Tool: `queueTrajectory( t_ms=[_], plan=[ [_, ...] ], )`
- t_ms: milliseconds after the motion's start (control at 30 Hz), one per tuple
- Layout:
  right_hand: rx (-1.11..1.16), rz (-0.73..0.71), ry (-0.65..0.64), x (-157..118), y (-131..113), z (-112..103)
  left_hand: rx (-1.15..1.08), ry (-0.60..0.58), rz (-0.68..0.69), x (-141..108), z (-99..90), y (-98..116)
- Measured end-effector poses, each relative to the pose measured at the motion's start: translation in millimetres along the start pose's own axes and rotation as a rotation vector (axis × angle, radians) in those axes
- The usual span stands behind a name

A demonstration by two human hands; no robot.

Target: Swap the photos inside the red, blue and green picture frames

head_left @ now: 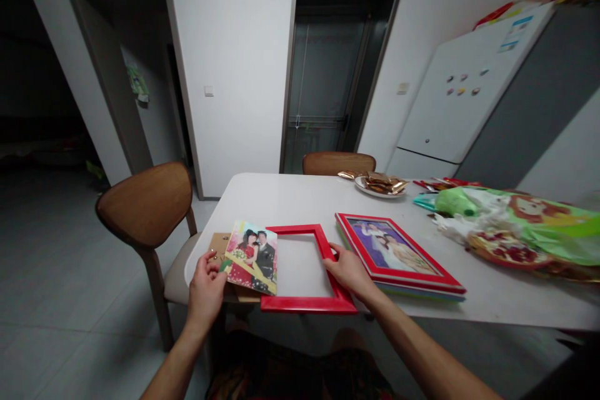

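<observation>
- A wooden chair [145, 206] stands beyond the table's near-left corner, its curved back facing the person.
- The left hand [205, 290] is closed on the lower-left edge of a photo [250, 257], with the thumb on top and the fingers out of sight beneath. It is a firm edge hold that leaves the picture's face uncovered.
- A brown backing board [218, 245] lies under the photo and sticks out past its upper-left edge. Whether the left hand also pinches the board cannot be told.
- The photo lies tilted, its right edge overlapping the left bar of the red frame [309, 304].
- The red frame lies flat at the table's near edge, with its bottom bar reaching that edge. White shows through its opening; any glass cannot be made out.
- The right hand [349, 272] grips the frame's right bar from the outside, keeping the frame steady and the opening unobstructed.
- Just right of that hand lies a stack of framed pictures [398, 256], topped by a red-edged frame.
- Farther right are a plate of wrapped snacks [379, 187], a green plastic bag [515, 225] and a white fridge [450, 94].
</observation>
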State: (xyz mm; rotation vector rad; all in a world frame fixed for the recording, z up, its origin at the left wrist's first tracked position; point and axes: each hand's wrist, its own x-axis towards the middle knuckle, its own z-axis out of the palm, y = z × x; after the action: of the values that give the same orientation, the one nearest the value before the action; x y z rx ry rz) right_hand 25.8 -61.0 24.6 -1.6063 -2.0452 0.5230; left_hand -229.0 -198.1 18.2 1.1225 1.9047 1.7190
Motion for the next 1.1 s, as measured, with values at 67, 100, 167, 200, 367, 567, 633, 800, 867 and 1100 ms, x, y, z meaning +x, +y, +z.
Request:
queueTrajectory(
  t_ms=[67,100,167,200,367,567,633,800,867,1100],
  plan=[
    [-0.114,-0.049,0.026,-0.6,5.2,5.3,0.042,-0.022,-0.029,-2.0,-2.6,-9.0],
    [-0.152,-0.069,0.034,-0.9,7.2,7.2,0.078,-0.028,-0.033,-3.3,-3.1,-10.6],
    [-0.208,-0.096,0.046,-1.3,9.9,9.9,0.181,-0.039,-0.014,-5.6,-3.1,-9.6],
    [-0.227,-0.106,0.05,-1.5,10.8,10.8,0.246,-0.045,0.008,-6.5,-2.9,-7.9],
    [-0.297,-0.129,0.048,-3.0,11.8,14.4,0.54,-0.112,0.091,-9.9,0.2,-0.8],
    [-0.349,-0.156,0.04,-7.2,7.1,10.7,0.677,-0.197,0.132,-9.9,1.1,0.8],
    [-0.306,-0.201,0.079,-9.4,-0.3,9.4,0.678,-0.207,0.167,-8.9,0.8,0.6],
    [0.185,-0.208,-0.009,-14.7,-32.3,29.8,0.637,-0.18,0.359,-15.9,10.9,2.8],
    [0.448,-0.102,-0.144,-15.0,-46.5,45.5,0.581,-0.247,0.466,-23.6,21.6,4.4],
    [1.114,-0.034,-0.143,-17.6,-100.6,47.9,0.461,-0.306,0.51,-28.8,57.5,13.6]
  ],
)
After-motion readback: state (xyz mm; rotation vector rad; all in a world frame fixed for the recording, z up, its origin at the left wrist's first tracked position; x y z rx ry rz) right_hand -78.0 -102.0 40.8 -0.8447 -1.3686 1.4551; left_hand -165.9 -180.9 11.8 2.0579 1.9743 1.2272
